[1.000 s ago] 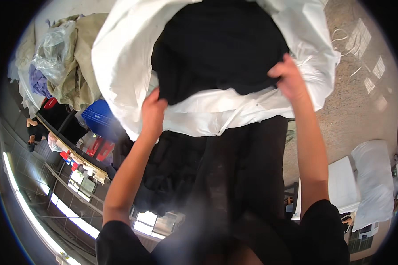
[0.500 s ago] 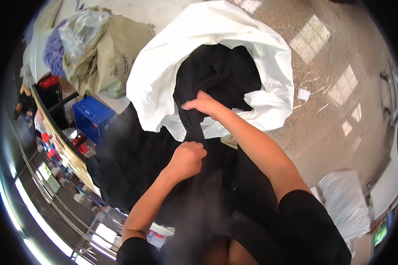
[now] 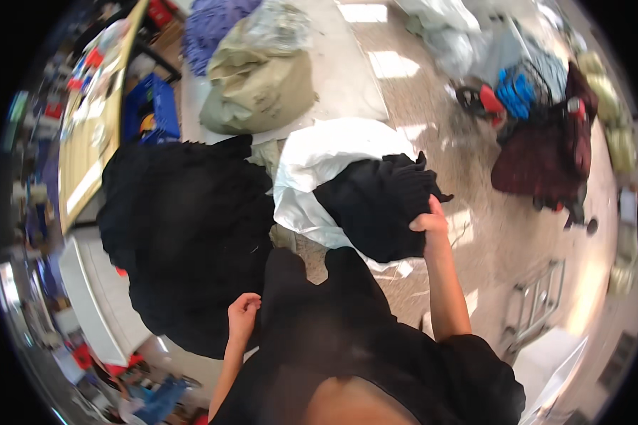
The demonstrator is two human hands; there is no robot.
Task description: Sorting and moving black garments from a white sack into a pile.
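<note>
My right hand (image 3: pixel 434 223) is closed on the edge of a bunched black knitted garment (image 3: pixel 379 202), with thumb and forefinger showing. Ribbed, frilled folds stand out along the garment's upper right side. It lies over the mouth of a white sack (image 3: pixel 319 152), which sits on the floor in front of my knees. Down at my left side, my left hand (image 3: pixel 242 312) has its fingers curled in, with nothing visible in them. Right beside it spreads a large heap of black cloth (image 3: pixel 184 234).
Beyond the sack, a tan bag (image 3: pixel 262 85) and purple cloth (image 3: pixel 209 28) rest on a pale board. A blue crate (image 3: pixel 154 106) stands by a wooden table (image 3: pixel 96 134). Dark red cloth (image 3: pixel 546 163) hangs at far right, above a metal trolley (image 3: pixel 542 304).
My view has swung, showing more floor to the right. My right hand has come out from inside the sack, holding black garment at its right side. My left hand has left the cloth.
</note>
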